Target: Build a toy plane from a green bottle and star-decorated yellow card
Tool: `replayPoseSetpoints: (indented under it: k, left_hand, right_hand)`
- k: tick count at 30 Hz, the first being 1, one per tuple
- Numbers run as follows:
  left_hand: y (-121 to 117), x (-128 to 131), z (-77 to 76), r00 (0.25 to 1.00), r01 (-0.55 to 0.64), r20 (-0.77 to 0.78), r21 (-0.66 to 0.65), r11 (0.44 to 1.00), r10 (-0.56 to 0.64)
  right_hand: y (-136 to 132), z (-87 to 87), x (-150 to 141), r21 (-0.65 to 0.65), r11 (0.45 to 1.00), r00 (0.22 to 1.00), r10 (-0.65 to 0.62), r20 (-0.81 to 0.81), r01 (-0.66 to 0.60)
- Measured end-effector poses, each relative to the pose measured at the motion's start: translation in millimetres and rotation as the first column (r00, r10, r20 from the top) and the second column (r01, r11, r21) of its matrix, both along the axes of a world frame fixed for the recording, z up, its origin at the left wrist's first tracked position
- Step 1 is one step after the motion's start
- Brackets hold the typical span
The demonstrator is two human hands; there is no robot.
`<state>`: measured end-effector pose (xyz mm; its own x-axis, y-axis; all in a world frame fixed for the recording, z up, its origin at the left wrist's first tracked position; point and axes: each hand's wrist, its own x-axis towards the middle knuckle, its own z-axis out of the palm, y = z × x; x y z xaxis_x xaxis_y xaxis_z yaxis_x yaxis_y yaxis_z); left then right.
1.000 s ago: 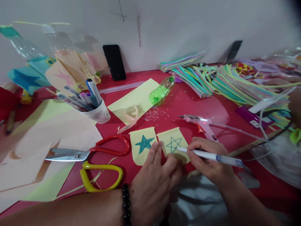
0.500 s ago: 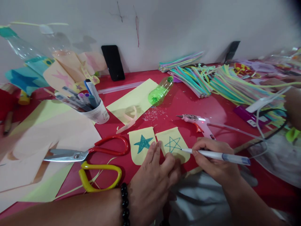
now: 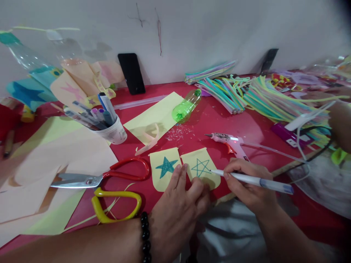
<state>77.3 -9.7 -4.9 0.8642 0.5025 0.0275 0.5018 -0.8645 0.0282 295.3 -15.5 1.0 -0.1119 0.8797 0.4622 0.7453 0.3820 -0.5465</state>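
Note:
My right hand (image 3: 248, 182) grips a white marker pen (image 3: 252, 180) with a blue end, and its tip rests on the outlined star of a pale yellow paper banner (image 3: 204, 164). My left hand (image 3: 178, 206) lies flat, fingertips on the lower edge of that banner and beside a second yellow banner (image 3: 161, 182), which bears a filled teal star. A black beaded bracelet (image 3: 145, 233) circles my left wrist. Part of the outlined banner's lower edge is hidden under my left fingers.
Red-handled scissors (image 3: 101, 175) and yellow-handled scissors (image 3: 115, 204) lie left of my hands. A pink glue gun (image 3: 230, 144) stands just beyond my right hand. Farther back are a cup of pens (image 3: 112, 131), a green bottle piece (image 3: 186, 106) and bundles of coloured straws (image 3: 276, 98).
My right hand has shifted slightly, with the pen tip moving along the outlined star. The view has drifted a little. My left hand still holds its place on the paper.

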Motion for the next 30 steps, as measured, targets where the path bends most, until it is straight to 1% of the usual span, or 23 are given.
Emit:
replayPoseSetpoints:
  k: [3,6,12,17,22,30]
  left_hand:
    - [-1,0,0.1,1.0,-0.002,-0.001,0.02,1.0,0.002]
    - [-1,0,1.4,1.0,-0.003,-0.01,0.008,1.0,0.003]
    - [0,0,3.3,1.0,0.004,-0.01,-0.017,1.0,-0.004]
    - [1,0,1.5,1.0,-0.002,0.006,-0.002,1.0,0.002]
    - [0,1,-1.8,1.0,-0.008,0.019,-0.007,1.0,0.008]
    - [1,1,0.5,1.0,0.004,0.005,0.028,1.0,-0.004]
  right_hand:
    - [4,1.2,-3,-0.002,1.0,1.0,0.009,0.012,-0.009]
    - [7,2.0,-5,-0.002,1.0,1.0,0.02,0.003,-0.02]
    - [3,0.8,0,-0.039,0.999,1.0,0.025,-0.009,-0.025]
    - [4,-6.4,-5,0.018,1.0,0.996,-0.002,-0.091,0.003]
    - [14,-10.5,-14,-0.048,0.998,0.996,-0.035,-0.088,0.031]
    - [19,-11.6,-15,-0.073,0.997,0.998,-0.035,-0.059,0.031]
